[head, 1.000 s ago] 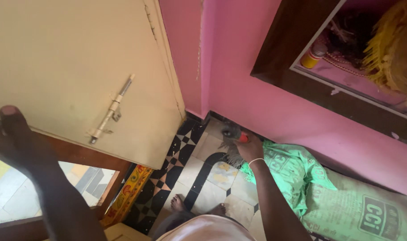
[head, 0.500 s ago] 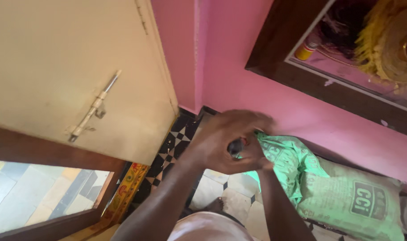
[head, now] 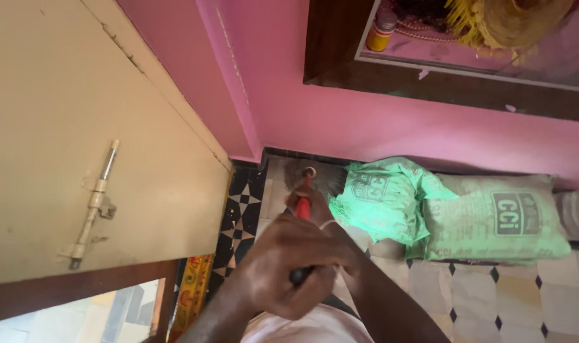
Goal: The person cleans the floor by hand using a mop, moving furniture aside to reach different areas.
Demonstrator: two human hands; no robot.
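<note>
A short broom with a red handle (head: 303,208) and grey bristles (head: 310,175) points into the floor corner below the pink wall. My right hand (head: 310,202), with a thin white bangle at the wrist, grips the red handle near the bristles. My left hand (head: 294,265) is closed around the dark near end of the same handle, close to my body. The bristles touch the floor beside a green sack (head: 383,199).
A cream door (head: 80,146) with a metal sliding bolt (head: 94,206) stands open on the left. Two green woven sacks (head: 498,219) lie along the pink wall. Above is a dark-framed niche (head: 454,76) holding a yellow container and straw-coloured items. The floor has black-and-white patterned tiles (head: 242,213).
My left hand left the door edge, crossed over and took the near end of the broom handle. The view swung right, and the broom now points into the corner.
</note>
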